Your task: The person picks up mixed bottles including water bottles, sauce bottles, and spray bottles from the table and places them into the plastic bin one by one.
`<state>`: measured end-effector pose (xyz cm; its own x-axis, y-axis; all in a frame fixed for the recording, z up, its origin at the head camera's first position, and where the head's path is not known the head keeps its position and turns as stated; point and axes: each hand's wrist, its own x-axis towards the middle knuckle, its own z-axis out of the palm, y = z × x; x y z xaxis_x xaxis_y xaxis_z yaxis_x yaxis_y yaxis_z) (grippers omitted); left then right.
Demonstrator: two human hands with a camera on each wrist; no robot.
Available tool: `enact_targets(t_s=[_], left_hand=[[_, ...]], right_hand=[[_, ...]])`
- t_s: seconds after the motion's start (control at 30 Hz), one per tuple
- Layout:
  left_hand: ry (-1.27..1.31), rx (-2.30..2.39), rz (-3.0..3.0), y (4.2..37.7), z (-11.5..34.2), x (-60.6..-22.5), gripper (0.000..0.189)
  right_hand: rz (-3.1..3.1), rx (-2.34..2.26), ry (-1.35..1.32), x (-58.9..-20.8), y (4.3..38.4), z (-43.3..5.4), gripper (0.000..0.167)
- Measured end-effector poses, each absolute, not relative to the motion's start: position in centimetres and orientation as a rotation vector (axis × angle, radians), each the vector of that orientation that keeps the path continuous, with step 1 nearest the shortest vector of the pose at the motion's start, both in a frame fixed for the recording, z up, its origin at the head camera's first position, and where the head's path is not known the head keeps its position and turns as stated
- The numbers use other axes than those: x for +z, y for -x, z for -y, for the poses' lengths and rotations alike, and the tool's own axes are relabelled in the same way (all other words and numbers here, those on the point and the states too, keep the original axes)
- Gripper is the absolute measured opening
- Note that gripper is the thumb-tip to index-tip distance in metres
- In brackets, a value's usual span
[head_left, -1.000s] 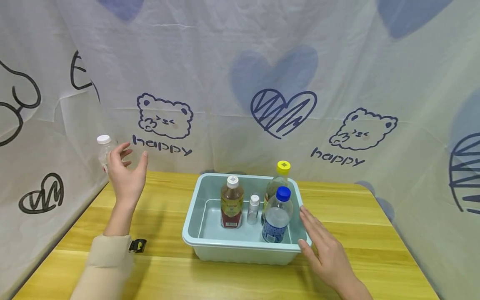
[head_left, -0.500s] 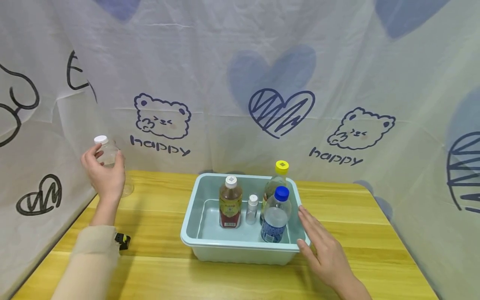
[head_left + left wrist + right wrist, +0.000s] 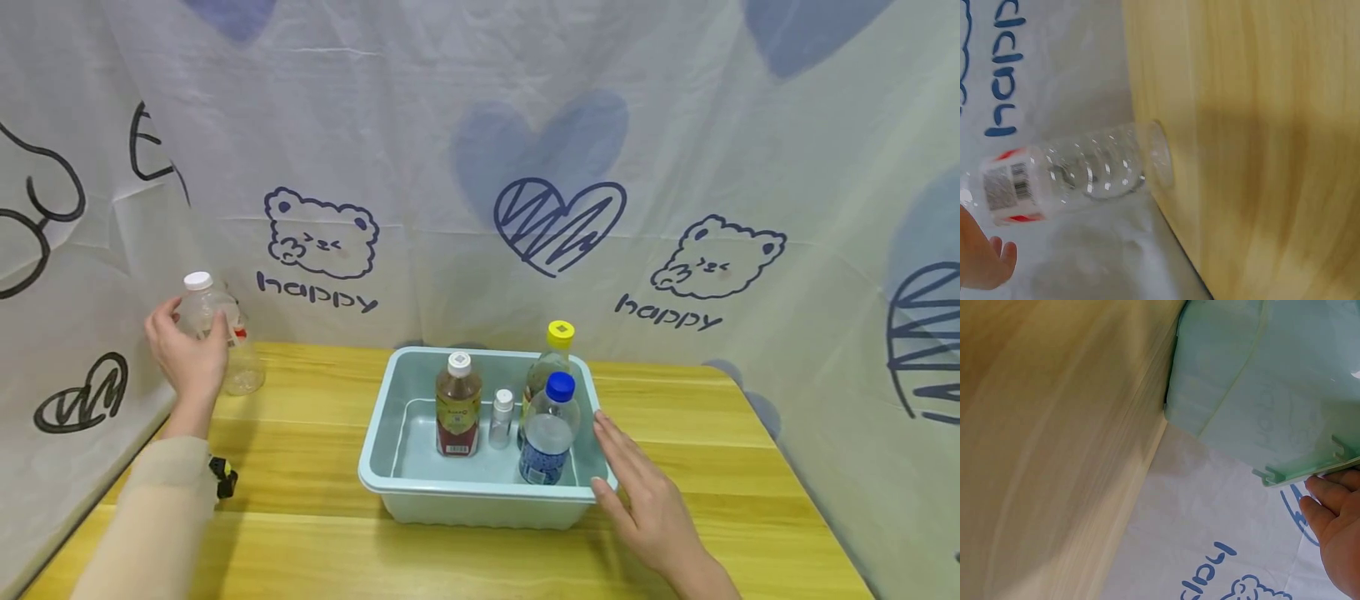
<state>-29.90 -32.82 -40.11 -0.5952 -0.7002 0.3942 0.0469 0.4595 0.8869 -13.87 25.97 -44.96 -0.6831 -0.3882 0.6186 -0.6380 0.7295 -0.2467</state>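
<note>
A tall clear plastic bottle (image 3: 243, 363) with a white cap stands upright at the table's far left; its red-and-white label (image 3: 1009, 186) shows in the left wrist view. My left hand (image 3: 189, 350) reaches about its upper part, thumb overlapping the near side and fingers spread beyond the left side. In the left wrist view those fingertips (image 3: 1007, 257) stand apart from the bottle. My right hand (image 3: 647, 504) lies with straight fingers along the right rim of a light-blue plastic basin (image 3: 487, 510), fingertips (image 3: 1317, 487) right at the rim.
Inside the basin stand a white-capped tea bottle (image 3: 458, 417), a small white-capped bottle (image 3: 501, 427), a yellow-capped bottle (image 3: 542, 372) and a blue-capped bottle (image 3: 547, 442). A printed cloth (image 3: 442, 167) hangs behind the wooden table (image 3: 315, 500).
My left hand has moved left, from in front of the clear bottle to around its upper part. The right hand stays at the basin rim.
</note>
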Motion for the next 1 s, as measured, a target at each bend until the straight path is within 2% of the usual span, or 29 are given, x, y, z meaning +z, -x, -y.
enact_targets(t_s=[0.27, 1.0], left_hand=[[-0.518, -1.261, 2.059, 29.8, 34.3, -41.0, 0.073], [-0.475, -1.341, 2.111, 30.0, 35.0, -41.5, 0.073]], right_hand=[[2.392, 0.606, -0.777, -44.9, 13.9, -25.9, 0.067], [2.389, 0.606, -0.768, -44.8, 13.7, -25.9, 0.066]])
